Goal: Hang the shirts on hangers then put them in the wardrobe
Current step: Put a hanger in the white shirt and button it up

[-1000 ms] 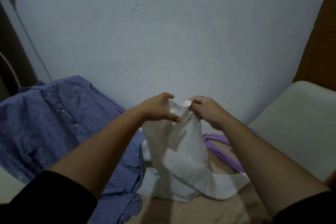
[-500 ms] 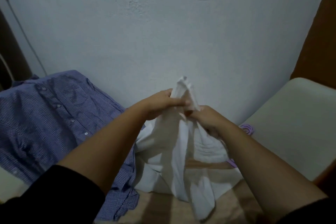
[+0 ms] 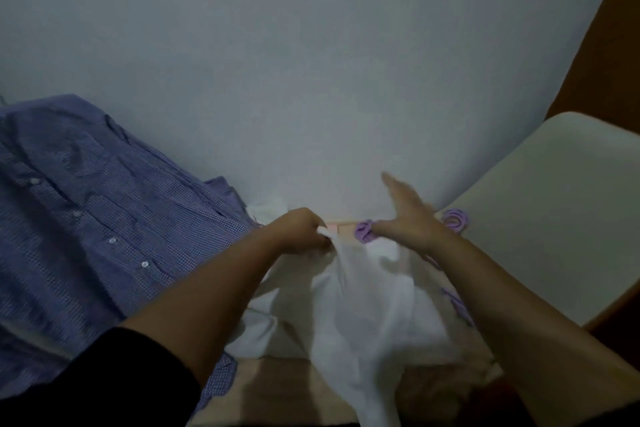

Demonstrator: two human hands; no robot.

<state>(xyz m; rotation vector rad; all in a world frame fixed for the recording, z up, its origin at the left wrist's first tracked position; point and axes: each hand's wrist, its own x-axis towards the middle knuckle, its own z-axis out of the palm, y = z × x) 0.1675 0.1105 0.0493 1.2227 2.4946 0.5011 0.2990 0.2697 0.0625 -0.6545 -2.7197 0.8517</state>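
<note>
From the camera on my head I look down at my two forearms reaching out toward a pale blue-grey wall [image 3: 311, 62]; my left hand [image 3: 301, 229] is curled and pinches a fold of the white shirt [image 3: 374, 315] at its upper edge, thumb and fingertips closed on the cloth; my right hand [image 3: 408, 215] is spread, fingers straight and fanned, blurred, held just above the shirt and gripping nothing; the white shirt lies crumpled between my arms on a tan surface [image 3: 277, 388], one part hanging from my left pinch, the rest heaped below and trailing toward the bottom edge; beside it on my left lies the blue checked shirt [image 3: 86, 218], buttoned front up, spread flat against the foot of the wall, its near edge touching the white cloth; purple hangers [image 3: 457, 218] lie beyond and under my right wrist, partly hidden by the arm and by the white shirt, so I cannot tell how many there are; a cream-coloured panel [image 3: 554, 201] slants along my right side; above it shows a brown wooden edge [image 3: 609, 45]; black sleeves cover both my upper arms.
</note>
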